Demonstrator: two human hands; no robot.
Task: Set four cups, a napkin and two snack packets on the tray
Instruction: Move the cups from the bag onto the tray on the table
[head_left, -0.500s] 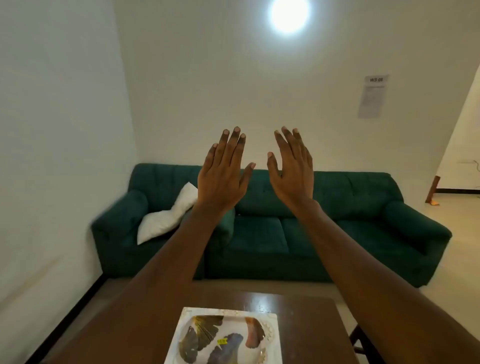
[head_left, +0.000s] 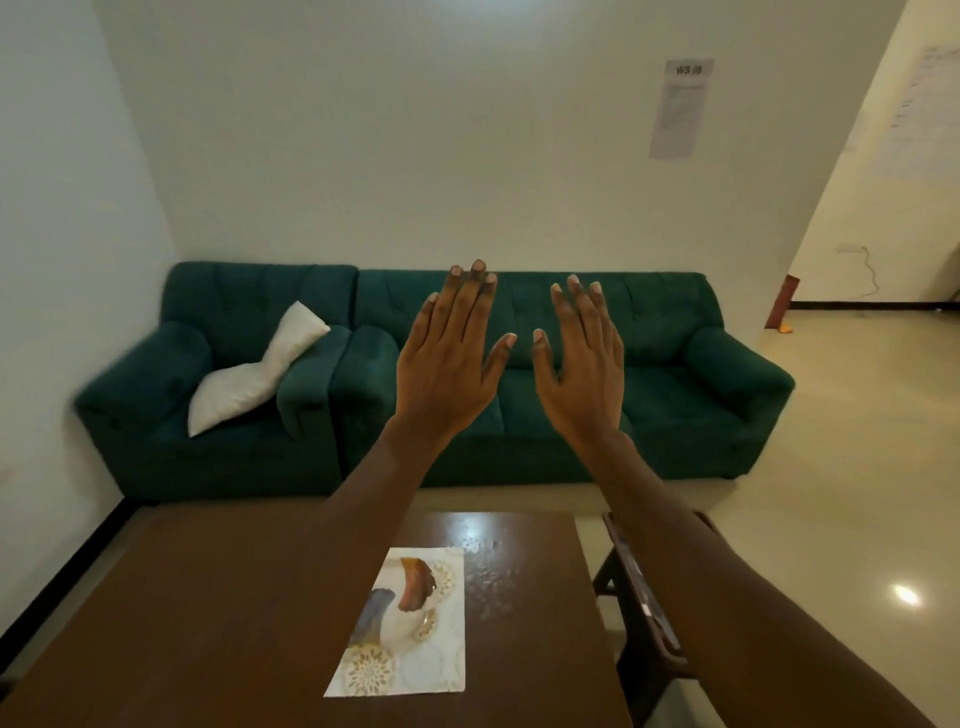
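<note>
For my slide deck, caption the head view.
Raised, open left hand and right hand; tray on table, sofa behind.

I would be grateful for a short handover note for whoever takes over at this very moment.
Hands: the left hand and right hand are both open, fingers straight, raised in the air and holding nothing.
Things: the tray lies on the table, and the part of it that shows bears nothing. The cups, napkin and snack packets are not in view.
Done: nothing that shows.
Left: find all four cups, the napkin and both packets, and set them on the tray.
</note>
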